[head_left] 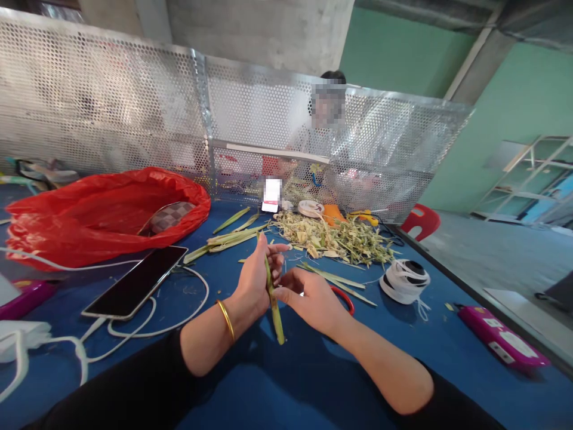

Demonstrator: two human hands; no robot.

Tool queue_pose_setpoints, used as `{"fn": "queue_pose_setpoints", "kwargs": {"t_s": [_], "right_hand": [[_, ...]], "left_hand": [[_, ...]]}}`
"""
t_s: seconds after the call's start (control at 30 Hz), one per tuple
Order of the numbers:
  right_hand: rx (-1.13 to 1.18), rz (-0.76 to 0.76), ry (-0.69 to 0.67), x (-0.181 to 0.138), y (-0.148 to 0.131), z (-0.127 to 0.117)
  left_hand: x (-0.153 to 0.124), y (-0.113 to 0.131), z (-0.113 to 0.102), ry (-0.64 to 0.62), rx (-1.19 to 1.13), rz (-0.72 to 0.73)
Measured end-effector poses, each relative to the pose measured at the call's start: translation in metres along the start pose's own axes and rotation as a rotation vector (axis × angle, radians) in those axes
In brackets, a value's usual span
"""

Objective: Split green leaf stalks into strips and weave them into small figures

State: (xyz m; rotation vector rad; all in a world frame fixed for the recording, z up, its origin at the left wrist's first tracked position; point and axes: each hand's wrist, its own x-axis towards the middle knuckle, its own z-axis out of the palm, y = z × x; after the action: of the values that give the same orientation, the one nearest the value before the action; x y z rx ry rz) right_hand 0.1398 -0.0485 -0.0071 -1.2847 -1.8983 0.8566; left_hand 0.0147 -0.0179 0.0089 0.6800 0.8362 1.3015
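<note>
My left hand [256,276] holds a long green-brown leaf strip [276,319] upright along its palm, with the thumb pointing up. Fingers of my right hand [311,295] pinch the same strip from the side, near its middle. Under and behind the right hand shows part of a red scissors-like handle [344,298]; the rest of it is hidden. More leaf strips [237,237] lie on the blue tabletop beyond my left hand. A few thin green strips [342,279] rest just past my right hand.
A heap of shredded leaf scraps [331,239] lies ahead, with a tape roll [310,208] behind it. White cord on a spool [405,282] and a magenta pack [504,337] are right. A red bag [89,215] and cabled phone [138,283] sit left. Perforated metal [268,119] separates a person opposite.
</note>
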Motion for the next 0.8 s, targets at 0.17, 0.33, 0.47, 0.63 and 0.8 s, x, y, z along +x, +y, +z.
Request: {"fn": "queue_pose_setpoints", "kwargs": {"t_s": [0.17,0.33,0.47,0.63,0.8], "right_hand": [[0.248,0.154,-0.18,-0.005,-0.002,0.01],[0.398,0.212,-0.24,-0.003,-0.005,0.007],[0.437,0.206,-0.196,-0.002,-0.004,0.001],[0.473,0.221,-0.275,-0.002,-0.003,-0.003],[0.577,0.284,-0.311,0.0,-0.001,-0.005]], "left_hand": [[0.001,-0.001,0.0,0.064,0.002,0.06],[0.006,0.0,-0.003,0.108,-0.016,0.1],[0.009,0.003,-0.006,0.146,0.001,0.126],[0.015,0.003,-0.011,0.142,0.03,0.117],[0.018,0.003,-0.012,0.1,0.058,0.112]]}}
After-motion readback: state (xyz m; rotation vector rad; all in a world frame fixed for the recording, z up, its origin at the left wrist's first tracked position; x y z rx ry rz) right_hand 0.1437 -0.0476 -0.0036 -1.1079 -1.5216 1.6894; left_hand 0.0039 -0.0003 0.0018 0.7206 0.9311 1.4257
